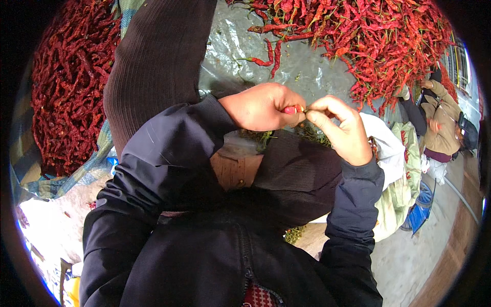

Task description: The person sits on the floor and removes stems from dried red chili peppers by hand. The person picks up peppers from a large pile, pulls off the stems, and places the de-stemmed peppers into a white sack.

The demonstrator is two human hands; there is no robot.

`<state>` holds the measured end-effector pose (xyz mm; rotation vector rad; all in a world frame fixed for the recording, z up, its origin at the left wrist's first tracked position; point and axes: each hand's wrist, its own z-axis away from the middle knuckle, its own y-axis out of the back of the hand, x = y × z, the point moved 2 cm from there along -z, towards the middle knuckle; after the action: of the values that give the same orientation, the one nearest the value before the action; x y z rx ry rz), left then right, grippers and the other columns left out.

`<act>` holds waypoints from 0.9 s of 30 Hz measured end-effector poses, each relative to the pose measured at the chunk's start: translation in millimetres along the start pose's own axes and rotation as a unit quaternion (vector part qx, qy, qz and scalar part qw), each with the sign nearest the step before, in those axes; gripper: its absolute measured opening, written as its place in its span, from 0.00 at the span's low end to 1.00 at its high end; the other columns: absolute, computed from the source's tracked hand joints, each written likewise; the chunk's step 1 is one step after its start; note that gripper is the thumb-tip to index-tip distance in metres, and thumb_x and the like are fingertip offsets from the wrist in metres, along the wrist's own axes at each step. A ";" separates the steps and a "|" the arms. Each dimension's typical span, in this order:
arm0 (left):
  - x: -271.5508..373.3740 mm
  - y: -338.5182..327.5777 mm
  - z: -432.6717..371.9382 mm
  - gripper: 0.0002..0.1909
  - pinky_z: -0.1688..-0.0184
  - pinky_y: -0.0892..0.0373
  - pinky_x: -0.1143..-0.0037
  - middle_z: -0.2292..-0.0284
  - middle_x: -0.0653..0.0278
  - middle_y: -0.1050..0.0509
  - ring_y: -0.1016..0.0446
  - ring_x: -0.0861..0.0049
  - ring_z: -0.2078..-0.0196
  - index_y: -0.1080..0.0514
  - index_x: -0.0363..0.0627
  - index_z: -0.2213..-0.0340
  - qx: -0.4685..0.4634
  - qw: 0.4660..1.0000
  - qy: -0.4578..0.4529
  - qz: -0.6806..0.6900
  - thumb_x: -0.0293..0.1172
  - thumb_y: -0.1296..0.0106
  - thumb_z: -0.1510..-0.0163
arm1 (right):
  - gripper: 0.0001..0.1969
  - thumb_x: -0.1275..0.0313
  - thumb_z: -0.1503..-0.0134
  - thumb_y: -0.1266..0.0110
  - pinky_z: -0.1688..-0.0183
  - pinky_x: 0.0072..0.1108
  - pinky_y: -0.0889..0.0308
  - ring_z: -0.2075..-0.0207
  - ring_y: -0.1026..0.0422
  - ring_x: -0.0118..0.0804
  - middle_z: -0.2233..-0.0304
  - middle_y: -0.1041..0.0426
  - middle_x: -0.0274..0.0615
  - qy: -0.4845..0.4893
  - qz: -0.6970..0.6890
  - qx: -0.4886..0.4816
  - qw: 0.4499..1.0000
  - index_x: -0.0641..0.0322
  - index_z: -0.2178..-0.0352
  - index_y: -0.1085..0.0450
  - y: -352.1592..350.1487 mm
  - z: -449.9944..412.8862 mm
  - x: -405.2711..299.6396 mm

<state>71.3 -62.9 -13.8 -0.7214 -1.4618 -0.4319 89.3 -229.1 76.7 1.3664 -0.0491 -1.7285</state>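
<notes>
My left hand (264, 107) is closed around a red chili pepper (292, 109), whose end shows between thumb and fingers. The thumb and forefinger of my right hand (337, 126) pinch the chili's greenish stem (305, 110), close against the left hand. Both hands are above my lap. Beyond them, a few loose dried red chilies (261, 61) lie on a clear plastic sheet (307, 69). A large heap of red chilies with stems (379, 42) covers the sheet at the upper right. Green stems (314, 134) lie below the hands.
At the left, a heap of darker dried chilies (73, 88) rests on a checked cloth (69, 184). White and pale green sacks (395, 207) stand beside my right arm. Another person (441, 119) sits at the far right, near a blue wheeled object (420, 209).
</notes>
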 end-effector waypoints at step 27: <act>-46.1 13.6 -6.7 0.11 0.75 0.33 0.80 0.77 0.66 0.27 0.31 0.83 0.77 0.31 0.35 0.65 0.378 0.903 0.124 0.161 0.32 0.56 0.41 | 0.08 0.72 0.46 0.47 0.84 0.16 0.41 0.86 0.35 0.20 0.84 0.30 0.34 -0.160 -0.116 0.067 0.978 0.66 0.76 0.33 -47.3 -41.9 48.7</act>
<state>81.3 -64.8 -61.2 -0.2484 -1.1086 0.2954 94.6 -213.3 -1.4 1.2123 -0.1953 -2.1653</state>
